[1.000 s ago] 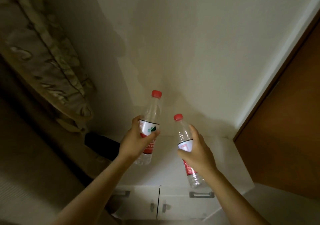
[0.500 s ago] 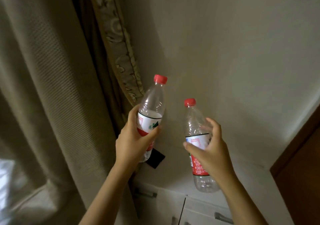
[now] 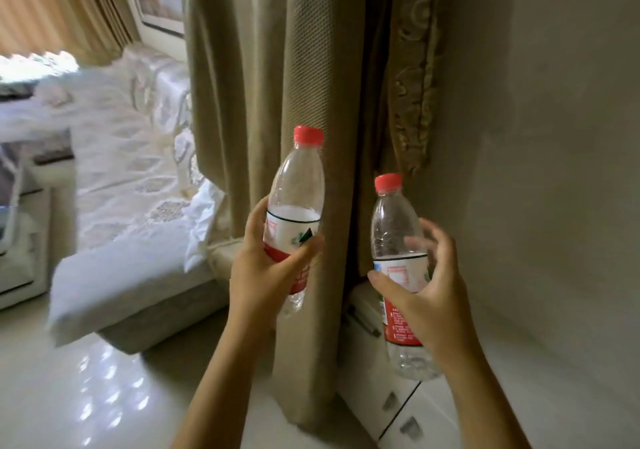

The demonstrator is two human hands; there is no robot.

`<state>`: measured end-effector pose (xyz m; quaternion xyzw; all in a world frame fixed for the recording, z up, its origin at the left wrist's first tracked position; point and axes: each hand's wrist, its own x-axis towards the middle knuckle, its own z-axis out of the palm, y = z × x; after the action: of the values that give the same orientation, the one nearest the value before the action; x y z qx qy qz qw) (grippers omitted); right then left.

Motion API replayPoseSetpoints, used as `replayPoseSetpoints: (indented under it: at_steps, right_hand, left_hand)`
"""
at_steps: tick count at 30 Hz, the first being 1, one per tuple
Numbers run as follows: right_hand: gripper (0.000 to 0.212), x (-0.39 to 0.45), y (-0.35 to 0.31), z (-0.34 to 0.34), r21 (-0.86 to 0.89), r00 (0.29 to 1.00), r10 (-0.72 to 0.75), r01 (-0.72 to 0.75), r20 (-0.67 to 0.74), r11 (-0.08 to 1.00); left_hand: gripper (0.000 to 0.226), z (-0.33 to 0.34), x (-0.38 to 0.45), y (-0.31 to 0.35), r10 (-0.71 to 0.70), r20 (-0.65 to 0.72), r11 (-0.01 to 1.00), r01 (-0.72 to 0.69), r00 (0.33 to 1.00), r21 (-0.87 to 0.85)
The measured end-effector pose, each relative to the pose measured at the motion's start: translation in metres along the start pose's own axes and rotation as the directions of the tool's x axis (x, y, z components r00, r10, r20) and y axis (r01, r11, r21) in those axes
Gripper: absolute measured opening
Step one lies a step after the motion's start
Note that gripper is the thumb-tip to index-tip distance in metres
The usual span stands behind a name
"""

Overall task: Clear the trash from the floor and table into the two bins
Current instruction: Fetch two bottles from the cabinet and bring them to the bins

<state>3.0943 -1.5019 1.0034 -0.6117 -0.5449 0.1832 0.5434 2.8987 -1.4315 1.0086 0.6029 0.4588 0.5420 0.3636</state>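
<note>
Two clear plastic bottles with red caps and red-and-white labels are held upright in front of me. My left hand [image 3: 266, 272] grips the left bottle [image 3: 298, 185] around its label, at mid frame. My right hand [image 3: 426, 296] holds the right bottle [image 3: 391, 227] around its label, thumb in front and fingers loosely spread behind it. The right bottle sits a little lower than the left one. Both look empty. No bin is in view.
A beige curtain [image 3: 277, 85] hangs straight behind the bottles, beside a plain wall [image 3: 554, 137]. A white cabinet [image 3: 398, 407] with drawers stands low at the right. A bed with white bedding [image 3: 131, 158] fills the left. Glossy floor [image 3: 69, 379] lies at the lower left.
The view has swung left from the wall and cabinet to the curtain and bed. Both hands keep hold of their bottles, which have stayed upright.
</note>
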Motion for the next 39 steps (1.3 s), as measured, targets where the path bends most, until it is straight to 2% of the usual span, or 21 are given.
replayPoseSetpoints:
  at_steps: [5, 7, 9, 16, 21, 28, 32, 34, 39]
  right_hand:
    - [0.082, -0.023, -0.021, 0.046, 0.052, 0.985, -0.101, 0.095, 0.142, 0.994]
    - [0.087, -0.031, -0.033, 0.067, 0.077, 0.974, -0.128, 0.116, 0.188, 0.99]
    - [0.083, -0.036, -0.047, 0.087, 0.132, 0.96, -0.142, 0.112, 0.243, 0.985]
    - [0.083, -0.069, -0.09, 0.154, 0.228, 0.863, -0.236, 0.145, 0.447, 0.963]
    - [0.086, -0.103, -0.132, 0.204, 0.322, 0.798, -0.279, 0.113, 0.534, 0.94]
    - [0.084, -0.174, -0.199, 0.293, 0.387, 0.691, -0.35, 0.11, 0.632, 0.915]
    - [0.087, -0.228, -0.242, 0.35, 0.436, 0.619, -0.405, 0.111, 0.673, 0.893]
    - [0.086, -0.257, -0.263, 0.378, 0.474, 0.554, -0.453, 0.115, 0.698, 0.873]
    - [0.09, -0.316, -0.314, 0.447, 0.544, 0.412, -0.538, 0.114, 0.735, 0.831]
  left_hand:
    - [0.082, -0.059, -0.039, 0.003, -0.027, -0.155, 0.997, 0.037, 0.988, 0.063]
    - [0.086, -0.085, -0.054, 0.004, -0.041, -0.22, 0.997, 0.055, 0.975, 0.058]
    - [0.088, -0.112, -0.068, 0.003, -0.041, -0.292, 0.996, 0.062, 0.955, 0.061]
    - [0.092, -0.195, -0.112, 0.003, -0.017, -0.501, 0.989, 0.089, 0.865, 0.12]
    - [0.081, -0.261, -0.145, 0.003, -0.015, -0.601, 0.987, 0.109, 0.799, 0.12]
    - [0.082, -0.377, -0.195, 0.009, -0.044, -0.713, 0.973, 0.191, 0.699, 0.127]
    - [0.089, -0.452, -0.234, 0.012, -0.032, -0.77, 0.965, 0.22, 0.637, 0.143]
    - [0.091, -0.489, -0.26, 0.014, -0.022, -0.806, 0.957, 0.246, 0.592, 0.155]
    - [0.096, -0.568, -0.321, 0.02, 0.008, -0.912, 0.936, 0.318, 0.409, 0.151]
